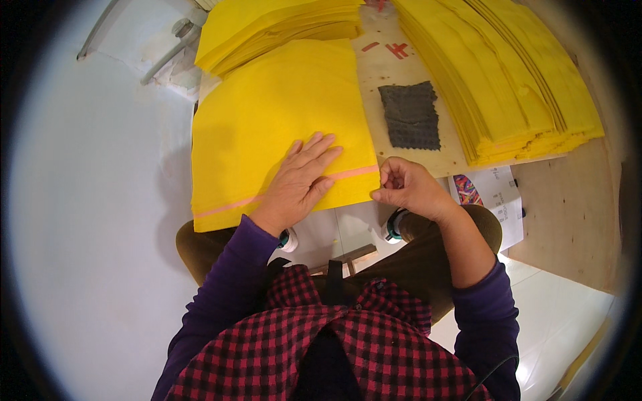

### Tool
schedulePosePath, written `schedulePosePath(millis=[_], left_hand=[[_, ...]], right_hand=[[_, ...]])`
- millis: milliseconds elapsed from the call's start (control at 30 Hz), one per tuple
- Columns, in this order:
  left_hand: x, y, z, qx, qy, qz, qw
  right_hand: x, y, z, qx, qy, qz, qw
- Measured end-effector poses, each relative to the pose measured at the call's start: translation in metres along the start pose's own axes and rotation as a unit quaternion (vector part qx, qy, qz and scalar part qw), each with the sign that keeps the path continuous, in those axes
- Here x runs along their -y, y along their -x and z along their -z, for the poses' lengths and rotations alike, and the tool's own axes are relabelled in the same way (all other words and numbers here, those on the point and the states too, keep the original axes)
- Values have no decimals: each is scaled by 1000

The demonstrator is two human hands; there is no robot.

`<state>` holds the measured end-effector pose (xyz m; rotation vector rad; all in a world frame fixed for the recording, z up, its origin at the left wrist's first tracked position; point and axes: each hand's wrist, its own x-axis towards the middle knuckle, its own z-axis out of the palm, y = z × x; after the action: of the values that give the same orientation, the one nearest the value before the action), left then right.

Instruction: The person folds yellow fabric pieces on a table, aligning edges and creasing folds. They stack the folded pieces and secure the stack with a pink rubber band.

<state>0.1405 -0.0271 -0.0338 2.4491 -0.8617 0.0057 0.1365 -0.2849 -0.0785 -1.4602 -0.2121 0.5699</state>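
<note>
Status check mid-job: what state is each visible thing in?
Yellow sheet: laid flat, pink stripe showing
Left hand: palm down on the sheet, fingers extended
Right hand: fingers curled at the sheet's edge, grip unclear
Gray cloth: lying flat, edges ragged
Far yellow stack: piled in layers
Right yellow stacks: piled in layers

Yellow sheets (498,73) stacked on a plywood table (394,72) suggest a workshop.

At eleven o'clock, the yellow sheet (267,113) looks smooth, matt cloth; between one and two, the grey rag (410,117) is crinkled fabric; at three, a matt wooden board (568,224); at four, glossy floor tiles (550,304).
</note>
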Motion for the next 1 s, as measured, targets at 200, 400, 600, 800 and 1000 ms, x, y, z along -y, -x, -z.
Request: schedulePosePath(millis=[200,400,600,800,1000], left_hand=[[1,0,2,25,-10,5,1000],[2,1,3,27,-4,-7,1000],[1,1,4,38,-17,-8,999],[2,0,5,45,-13,-16,999],[1,0,7,52,-19,-23,998]], right_hand=[[6,-4,4,19,-24,-7,1000],[8,-10,0,-54,52,5,997],[17,-11,-1,-107,204,50,972],[25,-14,-6,-161,213,136,954],[30,-18,-12,-178,243,184,936]])
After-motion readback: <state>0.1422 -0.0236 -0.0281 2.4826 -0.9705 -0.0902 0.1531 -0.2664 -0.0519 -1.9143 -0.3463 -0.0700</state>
